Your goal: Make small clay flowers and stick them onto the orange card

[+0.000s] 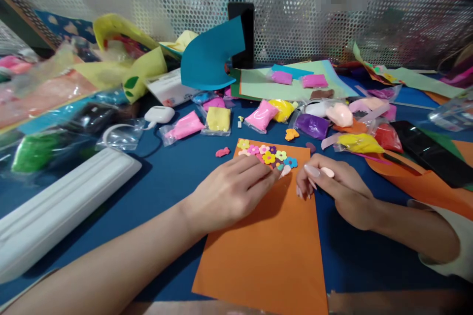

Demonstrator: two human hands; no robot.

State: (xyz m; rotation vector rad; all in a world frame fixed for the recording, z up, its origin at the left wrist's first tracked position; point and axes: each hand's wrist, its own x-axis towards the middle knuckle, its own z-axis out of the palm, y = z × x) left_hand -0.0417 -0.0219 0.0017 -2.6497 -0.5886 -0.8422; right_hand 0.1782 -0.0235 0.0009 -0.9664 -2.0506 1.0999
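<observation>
An orange sheet of paper (273, 256) lies before me, with a cluster of small clay flowers (269, 157) in yellow, pink, purple and blue near its top edge. My left hand (236, 189) rests over the sheet, index finger stretched to a small whitish clay petal (286, 171) below the flowers; its other fingers are partly hidden. Just right of the sheet's edge, my right hand (336, 187) is closed, with a pale pink clay piece (327, 172) at its thumb and curled fingers. Loose orange clay (291, 134) and dark pink clay (222, 152) lie beyond the paper.
Bagged clay, such as pink (262, 116), purple (312, 125) and yellow (360, 143), spreads behind the sheet. A long white device (66, 206) lies left. A dark phone (430, 152) is at right; another phone (248, 34) stands against the perforated metal panel (288, 15).
</observation>
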